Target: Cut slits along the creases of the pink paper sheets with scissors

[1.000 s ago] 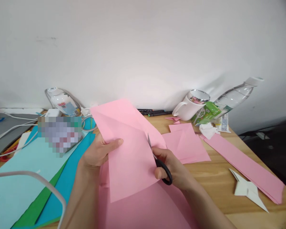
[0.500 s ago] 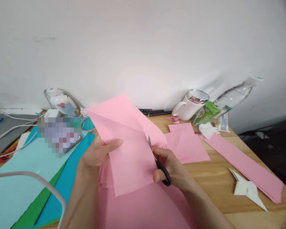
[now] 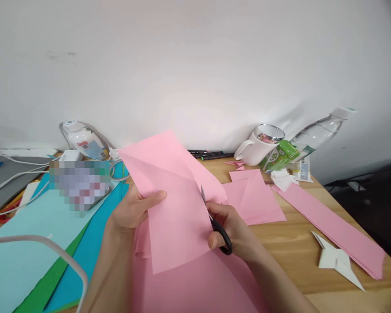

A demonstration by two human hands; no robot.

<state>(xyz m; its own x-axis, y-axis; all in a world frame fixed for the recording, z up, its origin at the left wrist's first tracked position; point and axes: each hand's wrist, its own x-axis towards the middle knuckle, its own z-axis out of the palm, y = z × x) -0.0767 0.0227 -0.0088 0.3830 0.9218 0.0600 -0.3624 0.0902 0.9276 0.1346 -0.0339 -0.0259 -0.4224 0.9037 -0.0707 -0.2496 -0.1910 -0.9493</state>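
Above the wooden counter (image 3: 289,232), the left hand (image 3: 130,211) pinches a raised pink sheet (image 3: 177,226) by its left edge, while the right hand (image 3: 230,224), closed around scissors (image 3: 215,225) pointing forward and slightly left, is nearer where the sheet parts on its right.

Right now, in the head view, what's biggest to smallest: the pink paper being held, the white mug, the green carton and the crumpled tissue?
1. Held pink paper, helped by being nearest
2. White mug
3. Green carton, partly covered
4. Crumpled tissue
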